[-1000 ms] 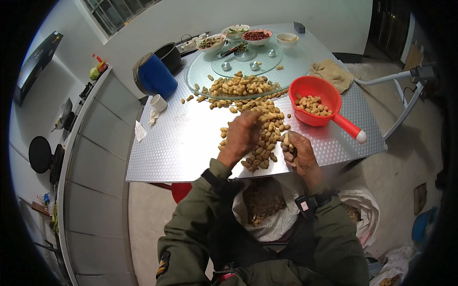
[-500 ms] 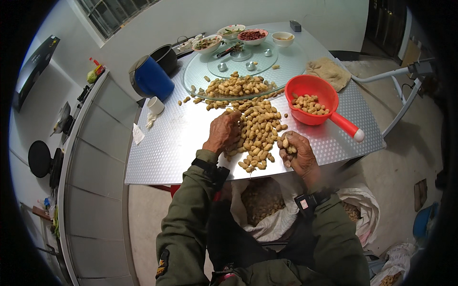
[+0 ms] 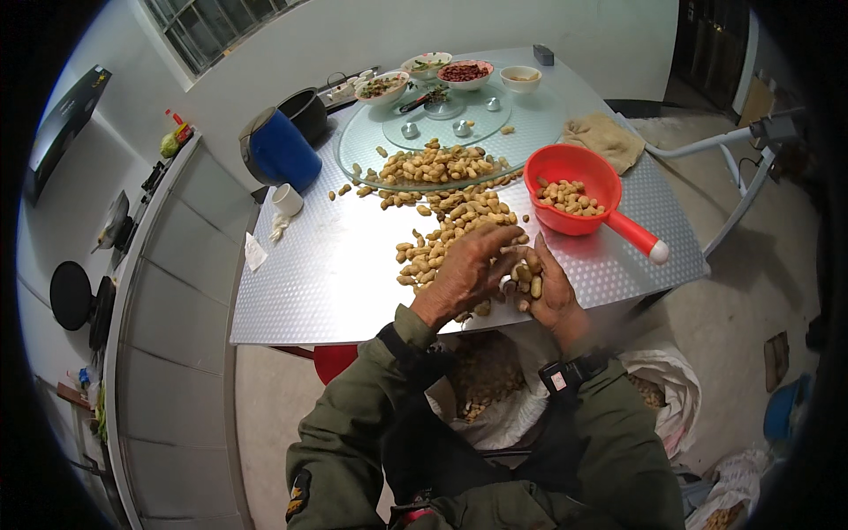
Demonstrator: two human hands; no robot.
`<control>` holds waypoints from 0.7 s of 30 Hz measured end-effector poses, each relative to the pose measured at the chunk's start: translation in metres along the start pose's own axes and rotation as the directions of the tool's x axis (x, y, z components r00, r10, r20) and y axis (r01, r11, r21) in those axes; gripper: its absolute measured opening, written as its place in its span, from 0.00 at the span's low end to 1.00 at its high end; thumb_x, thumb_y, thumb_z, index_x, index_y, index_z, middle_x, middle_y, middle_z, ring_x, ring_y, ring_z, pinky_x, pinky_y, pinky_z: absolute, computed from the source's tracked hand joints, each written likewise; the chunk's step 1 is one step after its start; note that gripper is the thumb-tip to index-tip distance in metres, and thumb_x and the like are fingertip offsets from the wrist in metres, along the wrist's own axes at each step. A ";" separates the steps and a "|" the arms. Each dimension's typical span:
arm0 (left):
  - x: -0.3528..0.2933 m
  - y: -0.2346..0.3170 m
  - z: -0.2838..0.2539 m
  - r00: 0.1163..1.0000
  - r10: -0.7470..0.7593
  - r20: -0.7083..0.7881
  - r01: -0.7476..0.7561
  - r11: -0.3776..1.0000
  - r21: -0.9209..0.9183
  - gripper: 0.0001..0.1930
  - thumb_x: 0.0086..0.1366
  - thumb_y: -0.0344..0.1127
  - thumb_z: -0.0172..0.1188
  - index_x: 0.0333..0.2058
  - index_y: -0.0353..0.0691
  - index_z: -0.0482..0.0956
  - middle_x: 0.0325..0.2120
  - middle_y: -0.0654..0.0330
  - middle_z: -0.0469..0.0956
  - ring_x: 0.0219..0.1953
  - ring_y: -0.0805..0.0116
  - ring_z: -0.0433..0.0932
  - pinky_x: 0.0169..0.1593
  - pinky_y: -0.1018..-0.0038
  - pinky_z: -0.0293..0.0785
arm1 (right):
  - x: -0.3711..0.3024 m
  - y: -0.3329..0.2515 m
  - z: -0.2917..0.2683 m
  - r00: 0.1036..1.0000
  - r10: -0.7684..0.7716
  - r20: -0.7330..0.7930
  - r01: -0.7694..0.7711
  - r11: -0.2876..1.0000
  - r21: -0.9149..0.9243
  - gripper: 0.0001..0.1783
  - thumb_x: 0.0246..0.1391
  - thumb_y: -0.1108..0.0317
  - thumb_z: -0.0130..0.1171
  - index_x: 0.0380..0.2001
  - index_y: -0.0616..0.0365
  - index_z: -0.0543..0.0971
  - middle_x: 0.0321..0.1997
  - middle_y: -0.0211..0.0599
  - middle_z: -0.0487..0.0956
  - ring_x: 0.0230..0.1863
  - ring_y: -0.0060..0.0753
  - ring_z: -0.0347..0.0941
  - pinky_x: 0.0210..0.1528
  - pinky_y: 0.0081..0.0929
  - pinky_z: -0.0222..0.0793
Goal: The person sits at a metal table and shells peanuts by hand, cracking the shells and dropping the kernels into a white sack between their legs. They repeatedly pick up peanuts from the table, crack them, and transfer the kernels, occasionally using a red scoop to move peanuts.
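A loose heap of unshelled peanuts (image 3: 427, 254) lies on the patterned metal table (image 3: 327, 291) in front of me. My right hand (image 3: 555, 300) is at the right side of the heap, curled round several peanuts (image 3: 534, 281) that show between its fingers. Over the heap's near right part, my left hand (image 3: 466, 272) reaches across with bent fingers against the right hand. Its fingertips are partly hidden, and what they hold I cannot make out. To the right stands a red plastic dipper (image 3: 579, 166), part filled with peanuts (image 3: 570, 198).
More peanuts (image 3: 433, 165) sit along the edge of a glass turntable (image 3: 358, 132), which bears food bowls (image 3: 465, 74). A blue container (image 3: 281, 148), white cup (image 3: 287, 200) and brown cloth (image 3: 605, 141) lie around it. Below the table edge, an open sack (image 3: 508, 424) holds peanuts.
My left hand has moved right and nearer, from the heap's left side to my right hand. The right hand has stayed almost in place with its peanuts.
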State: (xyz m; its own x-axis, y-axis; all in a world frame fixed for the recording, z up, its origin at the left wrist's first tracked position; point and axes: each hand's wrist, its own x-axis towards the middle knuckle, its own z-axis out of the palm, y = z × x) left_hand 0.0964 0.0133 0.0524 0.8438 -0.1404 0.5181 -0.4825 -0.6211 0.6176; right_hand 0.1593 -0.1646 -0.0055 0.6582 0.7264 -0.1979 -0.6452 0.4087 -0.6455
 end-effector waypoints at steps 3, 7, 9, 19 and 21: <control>0.012 -0.026 -0.022 0.978 -0.167 -0.129 0.185 0.973 0.142 0.13 0.71 0.27 0.61 0.52 0.33 0.83 0.45 0.48 0.85 0.47 0.55 0.85 0.49 0.62 0.83 | 0.001 0.002 -0.006 0.999 0.012 -0.047 -0.011 0.999 0.033 0.25 0.75 0.42 0.50 0.47 0.54 0.77 0.33 0.29 0.79 0.24 0.21 0.75 0.13 0.16 0.63; 0.020 -0.075 -0.039 0.955 -0.237 -0.179 0.292 0.860 0.418 0.15 0.68 0.24 0.58 0.51 0.32 0.84 0.47 0.43 0.85 0.48 0.48 0.85 0.49 0.58 0.83 | 0.005 0.004 -0.015 0.998 0.007 0.056 -0.009 1.000 0.023 0.20 0.74 0.48 0.54 0.47 0.56 0.77 0.33 0.31 0.77 0.25 0.21 0.75 0.12 0.16 0.63; 0.025 -0.093 -0.033 0.962 -0.228 -0.150 0.273 0.826 0.494 0.16 0.66 0.25 0.60 0.51 0.33 0.84 0.46 0.42 0.85 0.48 0.46 0.85 0.50 0.56 0.82 | 0.006 0.003 -0.018 0.997 0.018 0.081 -0.022 0.999 0.048 0.20 0.75 0.49 0.54 0.47 0.56 0.77 0.34 0.31 0.77 0.25 0.21 0.75 0.12 0.17 0.64; 0.018 -0.051 -0.006 0.967 -0.083 -0.240 0.121 0.981 0.149 0.12 0.67 0.22 0.63 0.49 0.34 0.82 0.36 0.53 0.84 0.37 0.63 0.83 0.42 0.68 0.81 | 0.004 -0.001 -0.010 1.000 0.023 0.021 -0.025 0.996 0.085 0.24 0.71 0.42 0.57 0.47 0.53 0.78 0.39 0.33 0.81 0.26 0.26 0.79 0.17 0.17 0.68; 0.007 -0.021 0.021 0.972 -0.026 -0.234 0.045 0.996 0.073 0.12 0.66 0.22 0.65 0.48 0.36 0.79 0.36 0.56 0.82 0.39 0.63 0.83 0.40 0.67 0.80 | 0.003 -0.001 -0.011 0.995 0.024 0.092 -0.032 0.996 0.087 0.28 0.69 0.36 0.56 0.52 0.50 0.77 0.37 0.31 0.83 0.26 0.25 0.79 0.17 0.20 0.69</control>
State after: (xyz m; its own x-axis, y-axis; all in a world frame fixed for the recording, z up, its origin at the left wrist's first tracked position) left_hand 0.1171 0.0098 0.0304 0.7777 0.0603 0.6258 -0.4259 -0.6817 0.5949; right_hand 0.1665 -0.1692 -0.0134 0.6041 0.7837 -0.1444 -0.6971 0.4318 -0.5724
